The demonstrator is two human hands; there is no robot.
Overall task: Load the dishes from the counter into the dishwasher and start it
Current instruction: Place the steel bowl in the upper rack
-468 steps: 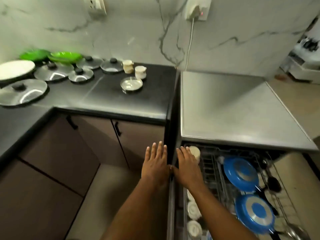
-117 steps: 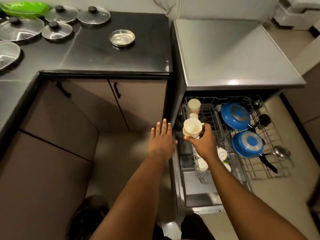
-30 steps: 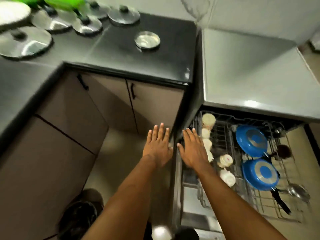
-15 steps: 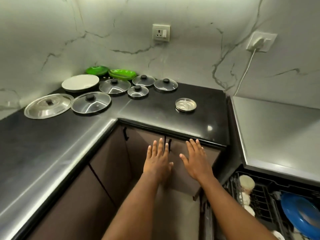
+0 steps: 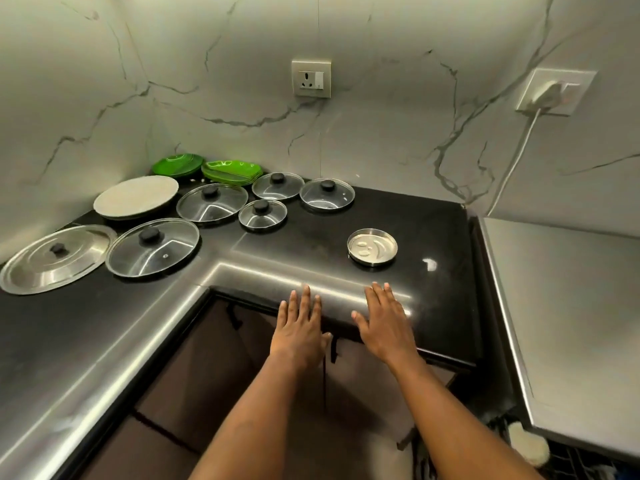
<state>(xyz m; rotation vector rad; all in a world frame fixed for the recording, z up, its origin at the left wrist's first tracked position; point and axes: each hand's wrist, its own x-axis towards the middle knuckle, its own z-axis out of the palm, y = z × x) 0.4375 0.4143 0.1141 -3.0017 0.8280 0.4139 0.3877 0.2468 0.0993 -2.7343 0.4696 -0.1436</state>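
Small round steel dish point(image 5: 372, 250), glass lids point(image 5: 212, 206) await loading on black counter point(image 5: 311, 244); left hand point(image 5: 299, 332), right hand point(image 5: 382, 329) flat, empty.

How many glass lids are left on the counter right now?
5. A large lid front left beside the steel lid; a medium lid by the white plate; a small lid right of it; two back lids near the green plates. None seems hidden.

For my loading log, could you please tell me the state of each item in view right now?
left hand, open, holding nothing
right hand, open, holding nothing
steel dish, upright on counter
glass lids, lying flat, knobs up
steel lid, lying flat, knob up
green plates, stacked
right socket, plug in
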